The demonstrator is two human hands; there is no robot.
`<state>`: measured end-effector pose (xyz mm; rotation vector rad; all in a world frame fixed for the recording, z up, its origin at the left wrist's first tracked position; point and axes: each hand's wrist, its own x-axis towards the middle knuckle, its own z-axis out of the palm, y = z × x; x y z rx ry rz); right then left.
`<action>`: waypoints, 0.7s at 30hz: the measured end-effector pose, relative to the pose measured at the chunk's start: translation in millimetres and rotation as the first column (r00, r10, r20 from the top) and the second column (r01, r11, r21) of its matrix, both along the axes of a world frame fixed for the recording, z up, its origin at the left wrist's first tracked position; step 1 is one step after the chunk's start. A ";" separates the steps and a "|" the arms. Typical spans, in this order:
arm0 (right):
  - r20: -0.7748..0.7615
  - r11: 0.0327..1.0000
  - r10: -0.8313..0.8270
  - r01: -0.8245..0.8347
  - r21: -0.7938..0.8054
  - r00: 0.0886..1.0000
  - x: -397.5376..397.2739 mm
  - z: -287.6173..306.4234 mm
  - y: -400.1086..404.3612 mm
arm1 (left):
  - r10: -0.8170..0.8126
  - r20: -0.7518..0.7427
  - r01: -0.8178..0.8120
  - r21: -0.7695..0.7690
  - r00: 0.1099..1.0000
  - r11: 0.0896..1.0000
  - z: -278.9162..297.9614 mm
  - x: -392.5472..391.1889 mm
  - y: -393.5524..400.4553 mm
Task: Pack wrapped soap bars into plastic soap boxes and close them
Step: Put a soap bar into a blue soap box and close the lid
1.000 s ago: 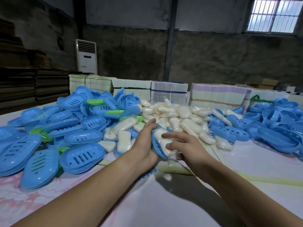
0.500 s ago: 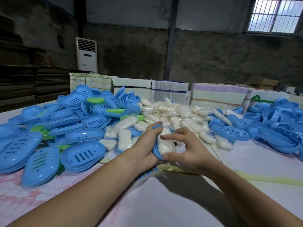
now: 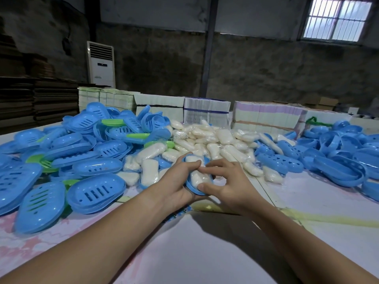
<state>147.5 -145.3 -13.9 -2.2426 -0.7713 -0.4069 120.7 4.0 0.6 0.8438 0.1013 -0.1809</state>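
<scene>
room: dim concrete-walled store, one barred window (image 3: 336, 18) top right, one standing air conditioner (image 3: 101, 63) against the far wall.
surface: we worked at a pale table (image 3: 205, 253), stacked paper bundles (image 3: 207, 113) along its far edge.
left hand (image 3: 176, 185): fingers curled under and around a blue soap box half (image 3: 193, 188), thumb over its near rim; held just above the table.
right hand (image 3: 227, 183): fingertips (image 3: 203, 170) and thumb pinching a wrapped soap bar (image 3: 198, 177), which lay inside the box half.
step: we judged the bar was being seated in the tray; no lid on it yet.
next move: would need the bar pressed flat, then a matching half fetched and snapped on.
counts: one box in hand, one bar in it. loose wrapped bars (image 3: 215, 142) in the middle heap, dozens, too many to count. blue shells (image 3: 96, 189) piled left and more blue shells (image 3: 338, 158) right, also dozens; a few green pieces (image 3: 112, 122) among the left pile.
</scene>
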 end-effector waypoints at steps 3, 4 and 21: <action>-0.089 0.993 0.091 -0.083 0.085 0.992 -1.5 7.9 -5.2 | -0.075 -0.027 0.074 -0.052 0.997 0.996 5.9 -3.7 1.0; -0.134 0.984 0.122 -0.103 0.144 0.984 0.5 12.5 -10.6 | -0.070 -0.030 0.069 -0.053 0.997 0.996 7.5 -3.5 1.2; 0.030 0.627 -0.762 0.748 -0.216 0.647 85.5 -8.4 -110.2 | -0.080 -0.011 0.080 0.022 0.997 0.997 3.4 -12.8 -9.3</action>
